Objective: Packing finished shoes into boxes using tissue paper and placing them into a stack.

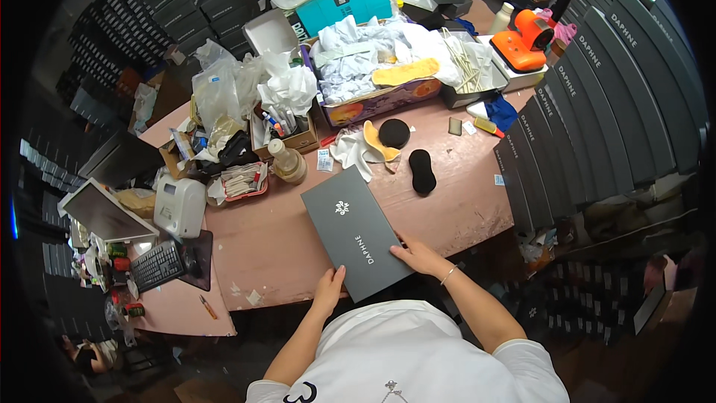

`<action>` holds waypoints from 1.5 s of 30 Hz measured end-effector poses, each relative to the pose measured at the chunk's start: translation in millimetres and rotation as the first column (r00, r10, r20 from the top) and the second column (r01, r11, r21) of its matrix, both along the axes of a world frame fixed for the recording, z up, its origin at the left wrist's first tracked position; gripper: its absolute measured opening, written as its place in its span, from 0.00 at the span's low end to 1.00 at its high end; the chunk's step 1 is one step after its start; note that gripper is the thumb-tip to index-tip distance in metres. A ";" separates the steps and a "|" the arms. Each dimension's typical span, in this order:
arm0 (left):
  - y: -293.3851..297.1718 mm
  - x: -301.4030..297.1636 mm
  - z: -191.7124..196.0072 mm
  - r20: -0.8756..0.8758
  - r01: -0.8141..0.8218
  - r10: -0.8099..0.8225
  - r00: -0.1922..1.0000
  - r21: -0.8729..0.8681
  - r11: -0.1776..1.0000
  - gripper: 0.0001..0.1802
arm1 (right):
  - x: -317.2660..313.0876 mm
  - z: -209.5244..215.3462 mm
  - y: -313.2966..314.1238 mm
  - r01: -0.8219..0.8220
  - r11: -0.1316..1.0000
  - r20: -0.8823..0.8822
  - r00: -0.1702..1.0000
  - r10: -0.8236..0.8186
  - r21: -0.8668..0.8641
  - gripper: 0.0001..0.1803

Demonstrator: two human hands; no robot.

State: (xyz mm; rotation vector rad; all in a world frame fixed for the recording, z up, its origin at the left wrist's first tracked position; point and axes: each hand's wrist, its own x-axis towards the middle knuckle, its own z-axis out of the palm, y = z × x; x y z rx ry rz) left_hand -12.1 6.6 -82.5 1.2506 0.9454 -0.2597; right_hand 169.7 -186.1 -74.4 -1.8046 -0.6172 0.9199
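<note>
A dark grey lidded shoebox (pixel 350 231) with white print lies at a slant over the front edge of the pink table, its lid closed. My left hand (pixel 328 291) grips its near left corner, thumb on the lid's edge. At the near right side, my right hand (pixel 419 255) holds the box with the thumb on top; the fingers under it are partly hidden. Beyond the box are a black oval brush or sponge (pixel 422 172), a round black pad (pixel 394 133), and a white cloth (pixel 350 151) beside a yellow cloth (pixel 379 142).
A patterned carton (pixel 384 102) full of crumpled paper stands at the back, near an orange device (pixel 524 41). Stacked grey shoeboxes (pixel 597 119) rise at the right. A glass bottle (pixel 287 163), a label printer (pixel 179 205), a keyboard (pixel 157 266) and a monitor (pixel 108 213) occupy the left.
</note>
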 end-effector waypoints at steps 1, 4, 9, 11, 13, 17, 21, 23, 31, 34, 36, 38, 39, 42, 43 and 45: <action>6.1 -2.1 -6.3 0.001 0.058 -0.058 0.998 0.000 0.998 0.30 | -6.0 -4.5 4.3 0.049 0.998 0.051 0.998 -0.047 -0.043 0.27; 15.7 -6.5 -22.7 0.021 0.156 -0.155 0.988 -0.019 0.988 0.31 | -15.7 -17.8 7.4 0.159 0.972 0.179 0.975 -0.128 -0.171 0.29; 5.1 -7.9 -13.3 0.031 0.068 -0.067 0.997 -0.017 0.998 0.30 | -20.0 -23.5 5.9 0.267 0.945 0.140 0.960 -0.244 -0.188 0.30; 14.9 0.9 -15.1 0.027 0.100 -0.098 0.995 -0.091 0.991 0.31 | -11.8 -38.6 8.8 0.246 0.953 0.122 0.966 -0.227 -0.175 0.31; 19.8 2.8 -13.1 0.015 0.116 -0.115 0.993 -0.139 0.983 0.31 | -8.7 -45.2 7.1 0.235 0.954 0.103 0.970 -0.219 -0.186 0.30; 32.5 -3.6 -3.3 0.041 0.066 -0.058 0.997 -0.216 0.974 0.32 | -10.7 18.9 20.6 0.242 0.956 -0.048 0.966 -0.254 -0.168 0.27; 53.8 -15.0 -1.5 0.078 -0.052 0.083 0.994 -0.338 0.940 0.32 | -33.4 18.9 31.8 0.308 0.951 -0.172 0.937 -0.305 -0.013 0.28; 58.9 -22.6 -2.2 0.108 -0.219 0.297 0.949 -0.453 0.864 0.29 | -51.7 23.8 43.3 0.322 0.946 -0.444 0.855 -0.269 0.047 0.28; 54.7 -43.7 31.8 0.434 -0.364 0.509 0.743 -0.376 0.852 0.26 | -44.4 -1.9 16.8 -0.049 0.996 0.159 0.987 0.037 0.070 0.35; 69.9 -78.0 43.2 0.493 -0.462 0.592 0.637 -0.370 0.806 0.23 | -51.0 22.8 24.7 -0.150 0.948 0.665 0.682 0.305 -0.280 0.31; 84.9 -94.1 57.2 0.522 -0.503 0.556 0.647 -0.257 0.825 0.19 | -56.3 17.5 38.4 -0.183 0.936 0.713 0.609 0.348 -0.300 0.28; 92.9 -102.4 67.2 0.501 -0.501 0.446 0.742 -0.027 0.865 0.16 | -50.0 3.3 46.0 -0.216 0.922 0.744 0.545 0.387 -0.321 0.26; 96.7 -106.9 64.0 0.461 -0.467 0.366 0.809 0.124 0.876 0.14 | -41.1 -9.0 48.4 -0.230 0.916 0.752 0.522 0.402 -0.330 0.26; 95.2 -101.8 50.5 0.318 -0.330 0.181 0.931 0.516 0.791 0.12 | -21.7 -27.5 39.5 -0.138 0.980 0.626 0.754 0.198 -0.143 0.24; 92.0 -95.9 46.1 0.278 -0.279 0.131 0.952 0.603 0.747 0.13 | -16.9 -12.3 43.4 -0.062 0.996 0.523 0.848 0.085 -0.062 0.22; 86.8 -84.0 24.8 0.193 -0.181 0.061 0.979 0.702 0.689 0.14 | -24.8 23.9 45.3 -0.083 0.992 0.724 0.678 0.128 -0.097 0.16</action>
